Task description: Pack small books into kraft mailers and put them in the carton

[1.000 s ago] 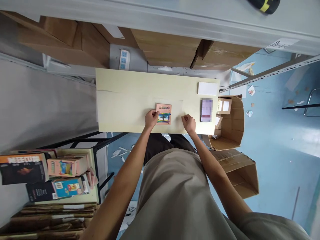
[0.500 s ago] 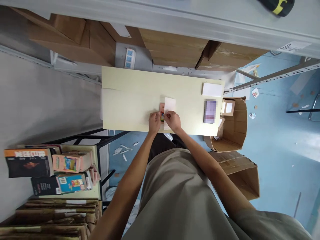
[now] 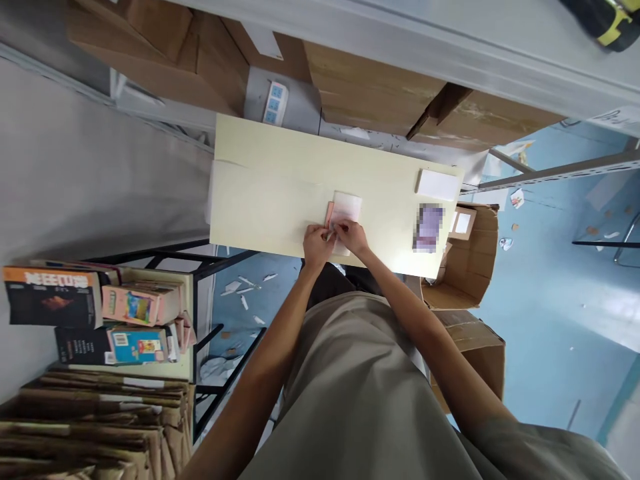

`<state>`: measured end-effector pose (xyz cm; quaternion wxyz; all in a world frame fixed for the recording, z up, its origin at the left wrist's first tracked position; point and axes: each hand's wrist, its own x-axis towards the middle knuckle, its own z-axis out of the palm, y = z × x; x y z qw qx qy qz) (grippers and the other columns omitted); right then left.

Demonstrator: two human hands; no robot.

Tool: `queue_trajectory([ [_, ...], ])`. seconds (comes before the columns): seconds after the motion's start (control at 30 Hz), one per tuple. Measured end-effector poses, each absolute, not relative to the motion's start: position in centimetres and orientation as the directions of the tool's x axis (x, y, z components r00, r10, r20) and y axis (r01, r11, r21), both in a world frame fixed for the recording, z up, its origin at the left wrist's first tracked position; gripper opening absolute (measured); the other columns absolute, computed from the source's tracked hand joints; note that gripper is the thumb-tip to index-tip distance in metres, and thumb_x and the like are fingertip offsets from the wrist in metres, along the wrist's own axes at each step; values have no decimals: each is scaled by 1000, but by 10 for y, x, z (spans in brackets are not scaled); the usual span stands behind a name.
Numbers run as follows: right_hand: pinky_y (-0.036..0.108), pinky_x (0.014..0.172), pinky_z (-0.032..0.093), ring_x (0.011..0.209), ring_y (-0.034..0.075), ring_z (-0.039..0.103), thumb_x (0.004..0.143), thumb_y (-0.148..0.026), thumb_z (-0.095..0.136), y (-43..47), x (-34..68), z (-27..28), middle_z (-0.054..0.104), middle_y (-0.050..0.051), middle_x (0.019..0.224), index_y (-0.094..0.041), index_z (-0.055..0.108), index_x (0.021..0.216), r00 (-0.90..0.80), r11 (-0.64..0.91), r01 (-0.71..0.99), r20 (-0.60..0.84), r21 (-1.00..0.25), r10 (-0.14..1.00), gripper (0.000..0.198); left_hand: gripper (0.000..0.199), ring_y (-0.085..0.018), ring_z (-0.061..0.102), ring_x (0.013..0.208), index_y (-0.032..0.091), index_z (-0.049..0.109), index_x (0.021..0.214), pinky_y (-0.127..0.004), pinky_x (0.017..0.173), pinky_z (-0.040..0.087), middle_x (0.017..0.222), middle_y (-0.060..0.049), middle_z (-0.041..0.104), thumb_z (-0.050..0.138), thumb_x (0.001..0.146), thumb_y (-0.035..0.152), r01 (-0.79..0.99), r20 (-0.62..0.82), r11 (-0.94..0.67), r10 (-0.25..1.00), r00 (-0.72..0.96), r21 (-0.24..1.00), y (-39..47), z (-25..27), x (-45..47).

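A small pink booklet [image 3: 329,213] lies near the front edge of the pale yellow table [image 3: 270,193], mostly covered by a whitish, slightly see-through sheet [image 3: 349,204]. At its lower left, my left hand [image 3: 319,245] is closed, with the fingertips pinching the booklet's edge. My right hand [image 3: 352,236] lies over the sheet, thumb and finger pinched on its left edge close to my left fingertips. The exact grip of both hands is partly hidden by the fingers.
A white box [image 3: 438,185] and a blurred purple item [image 3: 429,228] lie on the table's right end. An open carton [image 3: 463,273] stands beside it. Books [image 3: 53,297] are stacked at left, above folded cardboard [image 3: 100,427]. A power strip [image 3: 275,104] sits behind the table.
The white sheet now covers more of the booklet, whose coloured picture is hidden. My hands have come closer together. The whole view has tilted and shifted slightly.
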<state>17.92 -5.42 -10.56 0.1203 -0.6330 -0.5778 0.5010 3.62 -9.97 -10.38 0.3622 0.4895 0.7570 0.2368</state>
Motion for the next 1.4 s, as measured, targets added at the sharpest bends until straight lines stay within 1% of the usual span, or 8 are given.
queue_trajectory([
  [0.13, 36, 94, 61, 102, 25, 77, 104, -24, 58, -48, 202, -94, 81, 9, 117, -23, 79, 111, -233, -165, 613, -375, -773, 897, 23, 17, -26, 68, 94, 23, 72, 77, -40, 96, 55, 103, -11, 70, 71, 93, 29, 556, -343, 451, 892, -293, 699, -100, -107, 33],
  [0.27, 44, 102, 63, 123, 30, 71, 106, -19, 50, -37, 231, -82, 74, 15, 136, -22, 74, 132, -330, 72, 723, -252, -687, 910, 36, 15, -26, 68, 88, 22, 74, 82, -39, 92, 54, 99, -11, 73, 71, 94, 30, 541, -352, 470, 882, -312, 698, -98, -111, 24],
  [0.4, 56, 126, 47, 158, 35, 47, 104, -8, 45, -20, 239, -82, 57, 16, 165, -19, 68, 146, -616, 439, 720, -205, -537, 761, 49, 13, -26, 69, 87, 22, 75, 85, -39, 91, 54, 100, -11, 74, 70, 95, 29, 523, -341, 464, 884, -319, 715, -98, -111, 19],
  [0.5, 58, 137, 31, 169, 31, 32, 103, -2, 41, -7, 236, -92, 44, 11, 177, -19, 60, 158, -765, 595, 619, -222, -513, 605, 61, 10, -26, 69, 86, 21, 74, 83, -40, 92, 54, 101, -11, 73, 70, 93, 23, 515, -340, 479, 875, -343, 711, -97, -111, 22],
  [0.67, 59, 142, 19, 173, 28, 21, 103, -4, 45, 9, 236, -110, 33, 7, 183, -22, 49, 168, -845, 639, 521, -238, -567, 479, 68, 9, -28, 69, 91, 21, 70, 83, -42, 94, 53, 103, -12, 69, 68, 91, 18, 498, -331, 519, 846, -418, 695, -97, -115, 27],
  [0.9, 63, 140, 25, 172, 29, 24, 108, -12, 45, 20, 241, -115, 39, 7, 179, -25, 49, 168, -874, 630, 471, -227, -617, 431, 62, 11, -28, 70, 100, 23, 70, 107, -42, 95, 54, 108, -11, 70, 65, 98, 18, 444, -258, 444, 871, -419, 778, -106, -118, 22],
  [1.13, 66, 139, 26, 170, 34, 31, 108, -12, 45, 18, 242, -100, 43, 11, 178, -21, 56, 163, -881, 668, 468, -248, -579, 402, 57, 28, -27, 68, 107, 23, 77, 100, -41, 105, 53, 110, -10, 72, 52, 100, 12, 403, -222, 373, 901, -373, 836, -106, -115, 31],
  [1.4, 61, 142, 18, 174, 33, 17, 91, -8, 63, 35, 229, -93, 32, 9, 183, -18, 45, 170, -943, 758, 318, -272, -569, 192, 82, 36, -28, 68, 114, 22, 79, 99, -43, 110, 53, 115, -11, 76, 48, 95, 4, 422, -203, 322, 931, -303, 847, -108, -116, 38],
])
